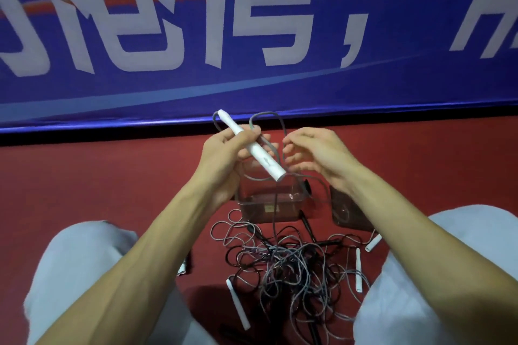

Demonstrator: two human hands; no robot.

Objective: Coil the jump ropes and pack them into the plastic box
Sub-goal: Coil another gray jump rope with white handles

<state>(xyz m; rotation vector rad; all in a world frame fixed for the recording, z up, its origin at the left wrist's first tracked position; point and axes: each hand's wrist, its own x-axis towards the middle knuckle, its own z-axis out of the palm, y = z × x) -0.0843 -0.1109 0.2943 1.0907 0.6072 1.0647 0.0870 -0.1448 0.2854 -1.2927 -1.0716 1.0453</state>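
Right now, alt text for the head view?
Seen from above, a person's left hand grips a white jump-rope handle while the right hand is at its looped grey cord. Below, on the red floor, sit a clear plastic box and a tangle of ropes.
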